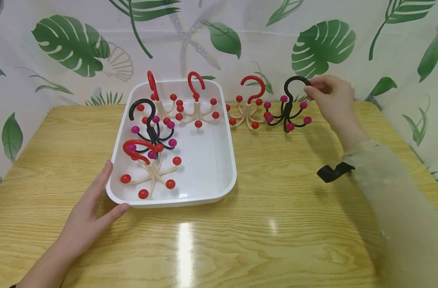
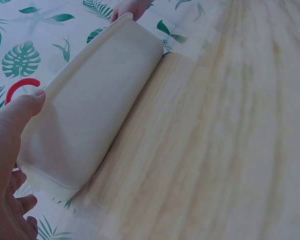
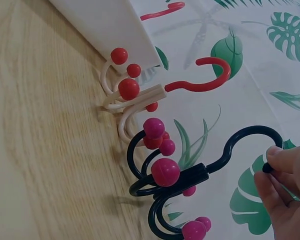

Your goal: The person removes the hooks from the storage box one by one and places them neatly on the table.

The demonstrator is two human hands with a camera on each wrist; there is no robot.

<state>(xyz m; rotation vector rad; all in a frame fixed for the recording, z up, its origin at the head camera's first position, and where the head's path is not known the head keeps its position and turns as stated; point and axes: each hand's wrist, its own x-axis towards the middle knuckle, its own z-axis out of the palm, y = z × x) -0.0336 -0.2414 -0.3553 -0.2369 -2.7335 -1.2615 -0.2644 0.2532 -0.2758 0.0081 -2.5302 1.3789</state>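
My right hand (image 1: 332,98) pinches the tip of the curved top hook on a black multi-arm hook hanger (image 3: 185,180) with pink ball ends. That hanger stands upright at the back of the table, close to a cream hanger with a red hook (image 3: 150,95) and red balls. At the front left corner of a white tray (image 1: 227,176), my left hand (image 1: 85,218) holds the rim, thumb on the front and fingers along the side. Inside the tray are another black hanger (image 1: 152,134) and three cream ones with red hooks, such as the front one (image 1: 153,174).
A wood-grain table (image 1: 276,232) carries everything. Behind it hangs a white cloth (image 1: 262,48) printed with green leaves. From the right wrist dangles a black strap (image 1: 332,173).
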